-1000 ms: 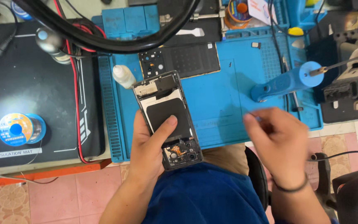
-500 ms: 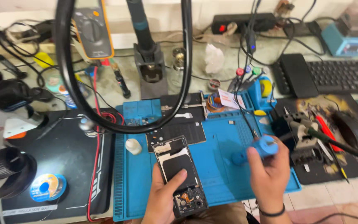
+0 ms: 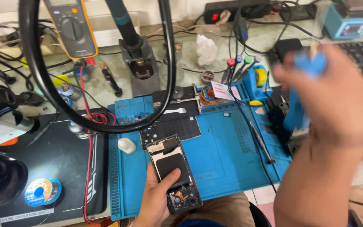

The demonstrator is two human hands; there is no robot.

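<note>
Resting on the near edge of the blue mat (image 3: 227, 168), an opened phone (image 3: 174, 172) is gripped by the left hand (image 3: 158, 197), with the thumb laid across its dark inner panel and the fingers wrapped under its left side. The phone's back cover is off, and small parts are exposed at its near end, though they are too small to be made out. The right hand (image 3: 328, 96) is raised above the right edge of the mat and is heavily blurred; a blue tool (image 3: 305, 92) is clasped in it, but the tool's tip and true shape cannot be told (only its colour is plain). Part of the mat's right side is hidden behind that forearm. A small white bottle (image 3: 126, 145) stands on the mat just left of the phone. A dark perforated plate (image 3: 173, 128) lies just beyond the phone's far end. At the far left corner of the bench a yellow multimeter (image 3: 71, 26) is seen, its top cut off by the frame. A black ring (image 3: 97, 63) hangs close to the camera and crosses the view.
</note>
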